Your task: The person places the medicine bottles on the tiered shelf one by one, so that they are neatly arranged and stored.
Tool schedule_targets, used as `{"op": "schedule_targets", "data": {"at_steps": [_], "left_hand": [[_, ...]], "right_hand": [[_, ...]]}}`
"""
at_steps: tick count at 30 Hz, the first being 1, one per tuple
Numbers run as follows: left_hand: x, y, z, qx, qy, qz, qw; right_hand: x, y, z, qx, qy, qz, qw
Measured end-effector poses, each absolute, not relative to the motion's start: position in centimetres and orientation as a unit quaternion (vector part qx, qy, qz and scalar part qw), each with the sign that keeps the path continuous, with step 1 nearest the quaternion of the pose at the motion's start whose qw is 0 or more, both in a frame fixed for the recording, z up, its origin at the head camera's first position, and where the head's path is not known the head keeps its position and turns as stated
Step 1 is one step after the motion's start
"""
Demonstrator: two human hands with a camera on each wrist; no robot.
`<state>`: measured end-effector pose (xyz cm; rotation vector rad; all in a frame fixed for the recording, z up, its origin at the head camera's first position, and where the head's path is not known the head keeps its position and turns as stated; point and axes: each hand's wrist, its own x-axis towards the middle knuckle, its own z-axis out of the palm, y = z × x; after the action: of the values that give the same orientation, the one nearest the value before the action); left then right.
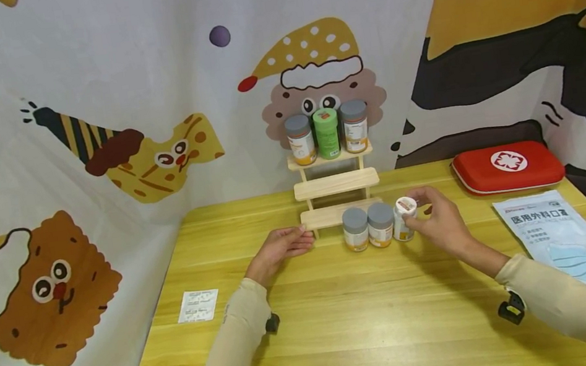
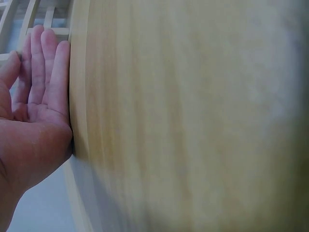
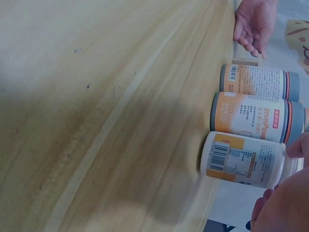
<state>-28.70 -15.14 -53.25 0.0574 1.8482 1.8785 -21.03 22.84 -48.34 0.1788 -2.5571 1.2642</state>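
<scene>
My right hand (image 1: 440, 221) pinches a white-capped bottle (image 3: 241, 159) near its cap, with fingers and thumb at its upper part. The bottle stands upright at the right end of a row, beside two grey-lidded bottles (image 1: 356, 230) with orange and white labels. This row is in front of the lowest step of a three-tier wooden rack (image 1: 335, 184). At the left end of that step is my left hand (image 1: 282, 248), its fingers straight and thumb at the step's edge. In the left wrist view its palm (image 2: 41, 113) shows, holding nothing.
A green bottle (image 1: 327, 134) stands between two grey-lidded bottles on the rack's top tier. On the right lie a red first-aid case (image 1: 508, 167) and a surgical mask packet (image 1: 575, 249). A small white packet (image 1: 198, 306) lies left. A printed cloth (image 1: 156, 89) hangs behind the table.
</scene>
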Motion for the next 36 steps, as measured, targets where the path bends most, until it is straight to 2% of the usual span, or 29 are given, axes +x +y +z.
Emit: {"op": "schedule_targets", "data": {"at_steps": [10, 18, 25, 36], "left_hand": [[-28.7, -15.4, -53.0, 0.018, 0.681, 0.688, 0.25], [-28.8, -15.0, -52.5, 0.018, 0.69, 0.679, 0.251], [-28.6, -15.1, -52.8, 0.017, 0.69, 0.678, 0.253], [-28.6, -15.3, -53.0, 0.015, 0.687, 0.681, 0.254]], "right_hand": [[-21.7, 22.8, -47.4, 0.078, -0.89, 0.419, 0.163], [-22.2, 23.3, -45.1, 0.07, -0.884, 0.415, 0.203], [-22.7, 23.3, -43.8, 0.07, -0.889, 0.399, 0.217], [-24.4, 21.6, -40.0, 0.107, -0.88, 0.385, 0.256]]}}
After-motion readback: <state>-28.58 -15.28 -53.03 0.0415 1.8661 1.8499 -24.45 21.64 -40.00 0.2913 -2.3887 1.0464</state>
